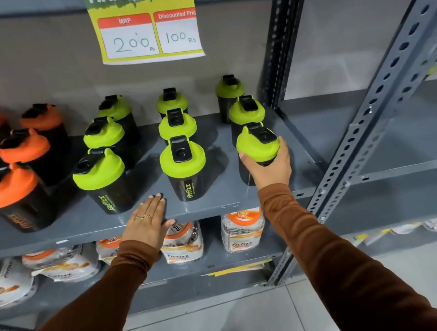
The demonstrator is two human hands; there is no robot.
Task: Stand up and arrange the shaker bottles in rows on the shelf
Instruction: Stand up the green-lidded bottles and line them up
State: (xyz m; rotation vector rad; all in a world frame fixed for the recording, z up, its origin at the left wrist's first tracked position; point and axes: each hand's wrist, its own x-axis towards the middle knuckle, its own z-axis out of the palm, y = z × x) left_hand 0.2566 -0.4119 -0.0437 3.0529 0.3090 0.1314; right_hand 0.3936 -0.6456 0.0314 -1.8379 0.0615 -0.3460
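Note:
Black shaker bottles with lime-green lids stand upright in three rows on the grey metal shelf [215, 200]. My right hand [271, 165] is wrapped around the front bottle of the right row [257, 145], just below its lid. The middle row's front bottle [183, 166] and the left row's front bottle [99, 175] stand free. My left hand [147, 221] lies flat, fingers together, on the shelf's front edge between those two bottles, holding nothing. Orange-lidded shaker bottles [12, 192] stand at the far left.
A yellow price sign [149, 35] hangs from the shelf above. Below, white and orange packets [242, 233] fill the lower shelf. A perforated grey upright [384, 110] slants past the shelf's right end; beyond it are bare grey shelves.

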